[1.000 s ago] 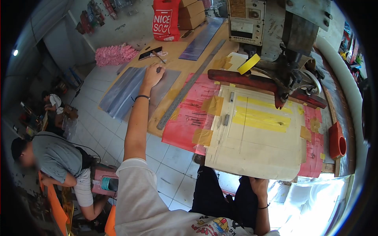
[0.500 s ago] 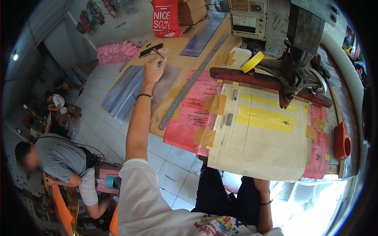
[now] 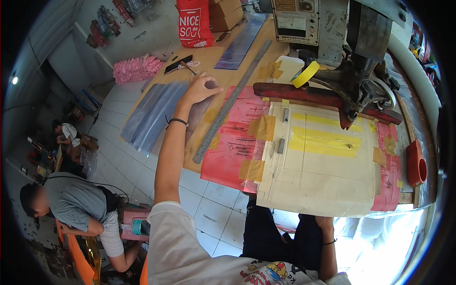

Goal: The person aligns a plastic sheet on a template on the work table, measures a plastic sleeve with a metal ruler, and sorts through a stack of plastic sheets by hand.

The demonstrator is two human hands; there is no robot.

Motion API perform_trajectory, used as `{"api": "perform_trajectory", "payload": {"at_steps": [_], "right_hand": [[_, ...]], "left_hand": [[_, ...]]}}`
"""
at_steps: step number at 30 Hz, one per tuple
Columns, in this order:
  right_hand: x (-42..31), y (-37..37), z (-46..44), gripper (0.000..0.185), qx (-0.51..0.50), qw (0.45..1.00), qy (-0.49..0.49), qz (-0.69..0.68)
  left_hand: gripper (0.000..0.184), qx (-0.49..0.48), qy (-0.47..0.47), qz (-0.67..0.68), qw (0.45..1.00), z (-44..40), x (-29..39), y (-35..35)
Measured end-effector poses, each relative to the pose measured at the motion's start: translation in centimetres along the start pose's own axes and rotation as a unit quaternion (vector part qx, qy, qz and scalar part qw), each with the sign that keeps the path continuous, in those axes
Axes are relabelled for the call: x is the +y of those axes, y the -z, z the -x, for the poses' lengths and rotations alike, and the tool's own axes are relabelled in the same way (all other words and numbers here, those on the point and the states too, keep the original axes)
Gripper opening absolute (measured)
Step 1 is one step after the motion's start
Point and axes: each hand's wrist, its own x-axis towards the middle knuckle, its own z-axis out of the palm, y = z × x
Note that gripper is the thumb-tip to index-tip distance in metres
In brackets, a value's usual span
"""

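Observation:
My left hand (image 3: pixel 199 89) reaches out over the far right corner of a stack of clear plastic sheets (image 3: pixel 154 111) on the wooden table. Its fingers are curved, with a gap between thumb and forefinger; whether it touches the top sheet is unclear. A dark phone (image 3: pixel 178 64), with a thin brown stick-like thing and a beaded string by it, lies just beyond. My right hand (image 3: pixel 325 223) is below the front edge of a cream board (image 3: pixel 327 190), its fingers hidden. The board has yellow tape strips (image 3: pixel 325 141) and two small metal pieces.
A steel ruler (image 3: pixel 232 99) lies between the sheets and a red sheet (image 3: pixel 228 156). The press head with its dark red bar (image 3: pixel 304 95) overhangs the board. A yellow tape roll (image 3: pixel 305 74) rests on the bar. A red bag (image 3: pixel 194 23) stands behind. A co-worker (image 3: pixel 78 202) bends at left.
My left hand has drawn back from the stick-like thing by the phone and moved right, over the sheets' corner. Its thumb and forefinger now show apart. The view has shifted slightly.

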Motion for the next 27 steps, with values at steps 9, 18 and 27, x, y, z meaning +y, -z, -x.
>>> {"api": "perform_trajectory", "payload": {"at_steps": [9,18,27], "right_hand": [[-1.3,0.4,-0.6,0.028,0.021,0.999,-0.031,-0.027],[-4.5,1.7,-2.3,0.034,0.009,0.996,-0.09,0.016],[-5.2,2.3,-1.8,0.05,0.047,0.987,-0.143,-0.059]], "left_hand": [[0.043,0.061,0.13,0.454,0.879,0.7,-4.5,0.3],[0.056,0.032,0.186,0.388,0.902,1.2,-4.6,-0.8],[0.079,-0.139,0.235,-0.104,0.956,7.0,3.1,2.2]]}}
